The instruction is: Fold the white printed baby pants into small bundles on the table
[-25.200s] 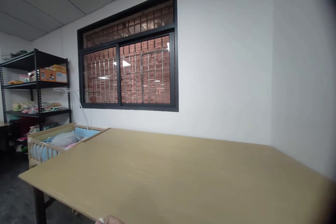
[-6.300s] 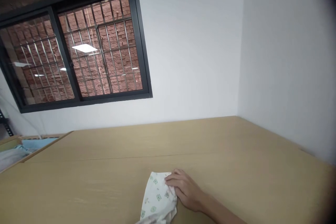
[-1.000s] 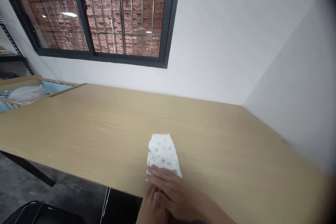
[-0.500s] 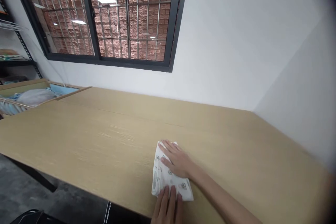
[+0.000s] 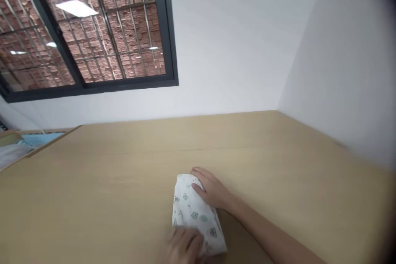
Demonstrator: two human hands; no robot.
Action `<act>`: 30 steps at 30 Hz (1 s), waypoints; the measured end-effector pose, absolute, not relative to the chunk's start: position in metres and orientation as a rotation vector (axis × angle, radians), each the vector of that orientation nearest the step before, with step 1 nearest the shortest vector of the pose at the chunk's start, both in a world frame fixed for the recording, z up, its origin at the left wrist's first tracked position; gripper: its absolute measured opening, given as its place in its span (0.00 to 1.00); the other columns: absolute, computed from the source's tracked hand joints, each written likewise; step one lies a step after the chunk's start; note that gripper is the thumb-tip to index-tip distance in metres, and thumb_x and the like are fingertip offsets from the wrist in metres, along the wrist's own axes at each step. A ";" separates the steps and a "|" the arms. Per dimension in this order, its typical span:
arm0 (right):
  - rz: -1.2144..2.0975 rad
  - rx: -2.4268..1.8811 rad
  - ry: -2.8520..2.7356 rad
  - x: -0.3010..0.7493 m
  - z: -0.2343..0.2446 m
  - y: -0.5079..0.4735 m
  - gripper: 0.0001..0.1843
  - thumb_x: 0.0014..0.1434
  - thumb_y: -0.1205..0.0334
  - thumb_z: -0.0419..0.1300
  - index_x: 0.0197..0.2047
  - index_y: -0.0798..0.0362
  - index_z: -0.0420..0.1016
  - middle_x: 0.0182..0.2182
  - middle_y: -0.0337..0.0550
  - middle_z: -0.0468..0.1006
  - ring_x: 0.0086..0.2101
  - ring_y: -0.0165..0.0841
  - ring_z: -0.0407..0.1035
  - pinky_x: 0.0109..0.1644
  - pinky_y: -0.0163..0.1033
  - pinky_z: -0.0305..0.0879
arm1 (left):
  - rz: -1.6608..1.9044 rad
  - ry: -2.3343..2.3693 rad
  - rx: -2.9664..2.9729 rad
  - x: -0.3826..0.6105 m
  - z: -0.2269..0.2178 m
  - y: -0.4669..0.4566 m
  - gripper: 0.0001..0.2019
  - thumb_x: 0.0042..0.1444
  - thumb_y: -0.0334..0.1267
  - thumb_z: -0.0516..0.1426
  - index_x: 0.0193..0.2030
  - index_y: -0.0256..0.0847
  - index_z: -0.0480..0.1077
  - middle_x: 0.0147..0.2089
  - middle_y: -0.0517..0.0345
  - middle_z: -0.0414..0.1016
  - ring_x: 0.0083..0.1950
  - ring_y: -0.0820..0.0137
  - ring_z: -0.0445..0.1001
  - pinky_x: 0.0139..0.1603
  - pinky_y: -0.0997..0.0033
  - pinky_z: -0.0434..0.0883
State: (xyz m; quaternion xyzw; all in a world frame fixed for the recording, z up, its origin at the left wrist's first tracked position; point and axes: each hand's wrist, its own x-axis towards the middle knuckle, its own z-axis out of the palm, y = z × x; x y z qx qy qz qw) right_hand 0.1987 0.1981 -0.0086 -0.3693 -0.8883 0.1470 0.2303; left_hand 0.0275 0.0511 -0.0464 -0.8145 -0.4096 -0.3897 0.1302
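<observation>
A folded white cloth [image 5: 194, 208] printed with small animal faces and green shapes lies on the wooden table. My right hand [image 5: 212, 189] reaches in from the right and rests on the cloth's far right side, thumb spread from the fingers. At the near left corner, my left hand [image 5: 185, 245] is curled closed over the cloth's edge. Motion blurs it somewhat, and its fingertips are partly hidden.
The light wooden tabletop [image 5: 117, 194] runs back to a white wall [image 5: 222, 49]. A dark-framed window [image 5: 123, 84] with bars is set in that wall. At the far left is a wood-edged bin [image 5: 46, 138] with blue and whitish fabric.
My left hand has gone from flat fingers on the cloth to a curled grip at its near left corner. The cloth looks wider and smoother. The camera view has turned right.
</observation>
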 end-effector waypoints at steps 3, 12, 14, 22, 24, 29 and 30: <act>0.352 -0.970 -2.365 0.206 -0.007 0.200 0.17 0.69 0.60 0.51 0.58 0.53 0.70 0.56 0.50 0.74 0.57 0.41 0.65 0.63 0.49 0.61 | -0.825 -1.513 -2.762 0.005 0.002 0.086 0.07 0.66 0.40 0.52 0.40 0.46 0.71 0.36 0.58 0.77 0.38 0.66 0.76 0.38 0.68 0.72; 0.107 -1.148 -2.106 0.233 -0.009 0.224 0.09 0.67 0.67 0.49 0.42 0.53 0.71 0.39 0.48 0.74 0.43 0.41 0.67 0.49 0.47 0.66 | -0.720 -1.588 -2.769 -0.011 0.013 0.182 0.15 0.68 0.43 0.49 0.29 0.42 0.61 0.31 0.58 0.69 0.36 0.66 0.68 0.41 0.65 0.64; 0.156 -1.150 -2.074 0.234 -0.013 0.227 0.11 0.68 0.67 0.47 0.42 0.53 0.70 0.39 0.48 0.74 0.42 0.40 0.68 0.48 0.46 0.66 | -0.772 -1.641 -2.746 -0.015 0.007 0.185 0.16 0.69 0.43 0.48 0.29 0.42 0.60 0.30 0.59 0.68 0.35 0.67 0.67 0.41 0.65 0.63; 0.415 -1.196 -2.095 0.234 -0.007 0.225 0.14 0.70 0.61 0.44 0.37 0.51 0.68 0.33 0.43 0.77 0.35 0.37 0.71 0.39 0.41 0.64 | -0.888 -1.740 -2.822 -0.031 0.015 0.178 0.11 0.68 0.43 0.49 0.36 0.42 0.63 0.35 0.58 0.69 0.40 0.65 0.68 0.46 0.64 0.64; 0.439 -1.196 -2.133 0.233 -0.006 0.223 0.15 0.70 0.61 0.44 0.35 0.50 0.67 0.31 0.42 0.76 0.33 0.36 0.70 0.37 0.39 0.62 | -0.875 -1.750 -2.849 -0.036 0.016 0.175 0.08 0.66 0.43 0.52 0.39 0.42 0.64 0.37 0.58 0.69 0.42 0.65 0.68 0.48 0.63 0.64; 0.435 -1.152 -2.225 0.230 -0.008 0.221 0.14 0.69 0.63 0.45 0.34 0.50 0.66 0.30 0.42 0.76 0.33 0.36 0.70 0.37 0.39 0.61 | -0.796 -1.904 -2.931 -0.044 0.015 0.170 0.12 0.60 0.47 0.58 0.42 0.43 0.63 0.39 0.59 0.69 0.43 0.63 0.68 0.45 0.63 0.65; 0.429 -1.145 -2.244 0.229 -0.009 0.221 0.14 0.69 0.63 0.45 0.34 0.50 0.67 0.31 0.42 0.76 0.33 0.36 0.70 0.38 0.39 0.61 | -0.787 -1.938 -2.933 -0.043 0.014 0.169 0.14 0.58 0.48 0.59 0.42 0.44 0.62 0.39 0.59 0.69 0.44 0.63 0.68 0.45 0.63 0.65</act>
